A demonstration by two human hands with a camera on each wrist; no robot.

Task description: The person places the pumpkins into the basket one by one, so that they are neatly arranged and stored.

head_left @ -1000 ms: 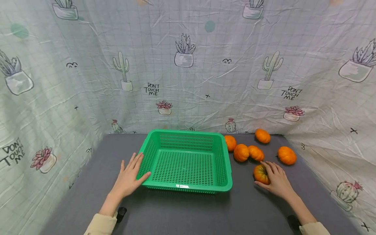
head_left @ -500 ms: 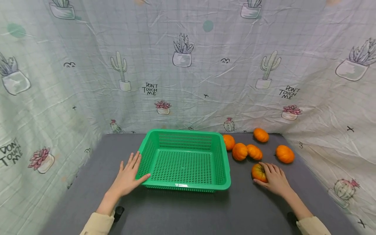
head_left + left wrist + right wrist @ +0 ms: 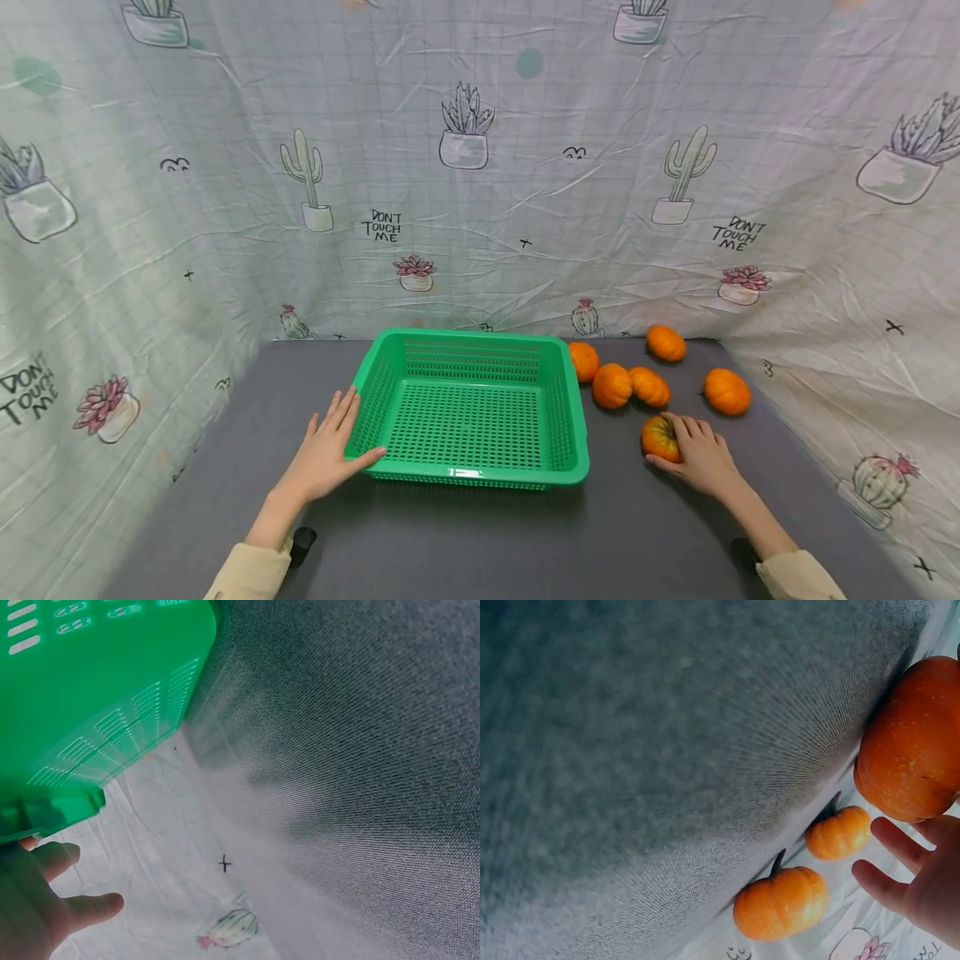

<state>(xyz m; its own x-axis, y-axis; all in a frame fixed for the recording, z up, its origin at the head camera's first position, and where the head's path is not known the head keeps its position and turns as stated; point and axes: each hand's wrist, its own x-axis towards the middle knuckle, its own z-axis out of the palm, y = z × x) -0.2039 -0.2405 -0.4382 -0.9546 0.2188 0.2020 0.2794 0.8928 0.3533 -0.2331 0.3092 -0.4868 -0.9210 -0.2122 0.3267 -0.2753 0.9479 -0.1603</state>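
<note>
A green perforated plastic basket stands on the grey tabletop. My left hand rests against its left side with straight, spread fingers, the thumb lying over the front left corner of the rim. In the left wrist view the basket's wall rises above the fingers. To the right of the basket, my right hand holds a small orange pumpkin with a greenish top, thumb at the near side and fingers over the far side. The right wrist view shows this pumpkin up close, cut off by the frame edge.
Several more small pumpkins lie beyond the right hand: one by the basket's right wall, a touching pair, one at the back and one at the right. A cactus-print cloth encloses the table's back and sides.
The head view has shifted slightly, moving the scene a little to the left. The pumpkin under the right hand has tilted slightly; both hands otherwise keep their places.
</note>
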